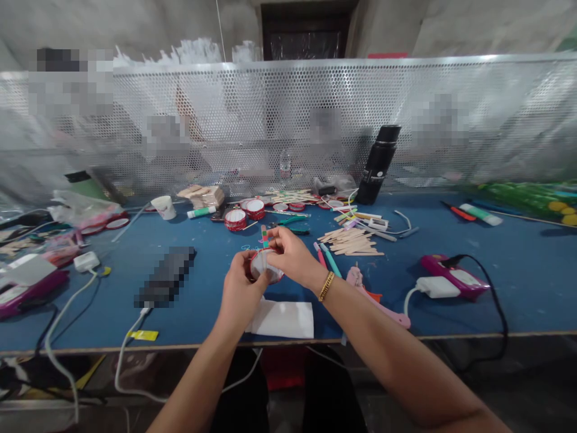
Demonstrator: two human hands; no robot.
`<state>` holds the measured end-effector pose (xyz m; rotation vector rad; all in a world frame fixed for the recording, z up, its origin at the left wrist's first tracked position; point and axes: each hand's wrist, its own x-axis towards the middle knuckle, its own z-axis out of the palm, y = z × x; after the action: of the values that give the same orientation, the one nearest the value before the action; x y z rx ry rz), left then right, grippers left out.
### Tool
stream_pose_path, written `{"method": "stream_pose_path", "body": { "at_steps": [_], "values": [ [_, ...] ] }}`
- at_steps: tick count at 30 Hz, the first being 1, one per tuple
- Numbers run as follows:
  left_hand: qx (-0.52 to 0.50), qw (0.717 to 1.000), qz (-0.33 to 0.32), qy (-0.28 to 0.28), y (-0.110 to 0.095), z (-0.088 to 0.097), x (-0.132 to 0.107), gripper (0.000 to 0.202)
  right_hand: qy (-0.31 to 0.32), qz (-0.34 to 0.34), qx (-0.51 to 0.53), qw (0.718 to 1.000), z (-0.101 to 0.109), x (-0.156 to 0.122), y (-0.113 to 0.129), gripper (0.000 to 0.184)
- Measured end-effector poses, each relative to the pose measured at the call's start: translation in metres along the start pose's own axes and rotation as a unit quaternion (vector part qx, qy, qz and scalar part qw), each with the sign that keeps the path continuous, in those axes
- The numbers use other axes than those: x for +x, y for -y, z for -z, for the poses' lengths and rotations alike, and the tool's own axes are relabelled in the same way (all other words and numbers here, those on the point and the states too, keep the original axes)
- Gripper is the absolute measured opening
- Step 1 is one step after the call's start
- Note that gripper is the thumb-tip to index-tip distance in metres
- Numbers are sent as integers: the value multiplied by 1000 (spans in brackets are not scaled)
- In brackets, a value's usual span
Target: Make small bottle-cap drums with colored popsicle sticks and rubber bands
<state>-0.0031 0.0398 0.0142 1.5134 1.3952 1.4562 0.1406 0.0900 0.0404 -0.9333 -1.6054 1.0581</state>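
Apparently the piece is partway along: a striped stick (pixel 264 236) sits against a small red-rimmed drum (pixel 258 265), though whether it is fixed I cannot tell. Above the blue tabletop (pixel 207 322), near the middle of its front edge, the left hand (pixel 242 281) and right hand (pixel 288 257) grip the drum closely from either side. The stick's long axis points toward the far edge, tipping slightly left; the drum's pale face turns up. Loose wooden sticks (pixel 354 242) farther back suggest more remains.

Red-rimmed disc (pixel 259 264) between the fingers (pixel 278 236)
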Motion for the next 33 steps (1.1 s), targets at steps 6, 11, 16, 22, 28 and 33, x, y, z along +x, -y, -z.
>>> {"method": "stream_pose_path", "body": {
  "at_steps": [6, 11, 16, 22, 28, 33],
  "values": [
    [-14, 1000, 6, -10, 0, 2, 1, 44, 22, -8, -8, 1000, 2, -1, -1, 46],
    [-41, 999, 21, -7, -3, 4, 1, 49, 44, -15, -34, 998, 3, -3, -3, 52],
    [-28, 999, 23, -13, -5, 4, 1, 47, 48, -20, -46, 998, 2, -3, -3, 52],
    [15, 1000, -3, -11, 3, 5, 3, 46, 41, -25, -51, 998, 2, -3, -3, 53],
    [28, 999, -17, -13, 5, 2, 4, 45, 34, -28, -47, 998, 2, -3, -6, 54],
    [10, 1000, -8, -15, 6, 3, 5, 48, 44, -23, -38, 998, 3, -3, -4, 52]
  ]
}}
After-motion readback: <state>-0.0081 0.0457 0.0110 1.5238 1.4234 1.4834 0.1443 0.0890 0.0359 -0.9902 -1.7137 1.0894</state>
